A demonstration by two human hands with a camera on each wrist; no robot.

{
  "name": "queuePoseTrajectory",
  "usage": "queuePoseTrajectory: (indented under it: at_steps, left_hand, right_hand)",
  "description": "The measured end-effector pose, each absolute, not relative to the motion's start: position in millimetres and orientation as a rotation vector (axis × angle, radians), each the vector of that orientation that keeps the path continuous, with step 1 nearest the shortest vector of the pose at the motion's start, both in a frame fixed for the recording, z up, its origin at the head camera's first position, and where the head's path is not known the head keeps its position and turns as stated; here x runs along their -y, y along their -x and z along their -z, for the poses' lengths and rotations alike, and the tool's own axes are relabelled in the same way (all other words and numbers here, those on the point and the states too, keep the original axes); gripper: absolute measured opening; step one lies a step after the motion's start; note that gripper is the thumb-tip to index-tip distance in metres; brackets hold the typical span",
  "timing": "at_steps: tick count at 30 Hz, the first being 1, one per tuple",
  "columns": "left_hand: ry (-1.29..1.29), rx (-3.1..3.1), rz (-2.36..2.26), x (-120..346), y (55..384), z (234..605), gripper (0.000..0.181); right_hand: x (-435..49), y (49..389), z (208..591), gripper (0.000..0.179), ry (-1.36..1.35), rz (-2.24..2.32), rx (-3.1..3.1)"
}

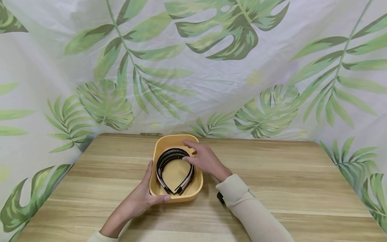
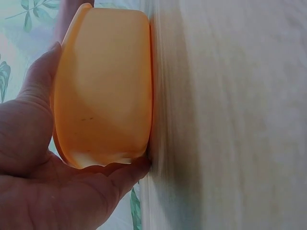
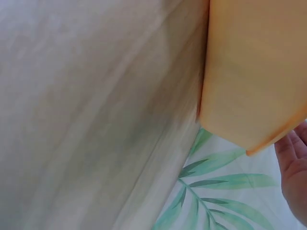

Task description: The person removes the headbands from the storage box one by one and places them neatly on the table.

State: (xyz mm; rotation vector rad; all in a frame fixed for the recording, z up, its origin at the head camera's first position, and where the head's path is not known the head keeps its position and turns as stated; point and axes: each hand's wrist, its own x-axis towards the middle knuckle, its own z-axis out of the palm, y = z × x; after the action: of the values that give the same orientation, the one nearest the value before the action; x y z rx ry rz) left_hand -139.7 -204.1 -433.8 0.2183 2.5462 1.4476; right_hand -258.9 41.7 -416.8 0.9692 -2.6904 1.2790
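A yellow plastic box point(image 1: 198, 188) with rounded corners stands on the wooden table. Inside it lie several black headbands point(image 1: 172, 153), nested together, their toothed bands towards the far side and their ends towards the near side. My left hand point(image 1: 142, 198) holds the box at its near left corner, thumb over the near rim and fingers along the left side. In the left wrist view the box's outer wall point(image 2: 108, 86) sits between thumb and fingers. Over the box's right rim reaches my right hand point(image 1: 205, 158), fingers and thumb spread apart, thumb tip overlapping the headbands in the head view.
The wood-grain table point(image 1: 287, 188) extends to both sides of the box. Behind it hangs a pale cloth point(image 1: 217, 87) printed with green leaves. A small dark object point(image 1: 220, 197) shows at the right sleeve's cuff.
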Motion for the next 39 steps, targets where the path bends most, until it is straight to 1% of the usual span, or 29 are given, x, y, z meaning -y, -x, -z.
queuePoseTrajectory:
  at_steps: [15, 29, 39]
  left_hand:
    - [-0.226, -2.561, -1.437, 205.5, 139.9, 435.7, 0.142]
    - [-0.228, -2.574, -1.410, 204.8, 139.3, 434.7, 0.143]
    - [-0.240, -2.560, -1.425, 205.4, 141.3, 435.8, 0.144]
  right_hand:
    - [-33.2, 269.5, 418.5, 0.056, -0.972, -1.295, 2.693]
    - [-28.6, 277.3, 420.4, 0.050, -0.965, -1.204, 2.726]
    - [-24.2, 283.9, 423.6, 0.045, -1.020, -1.128, 2.700]
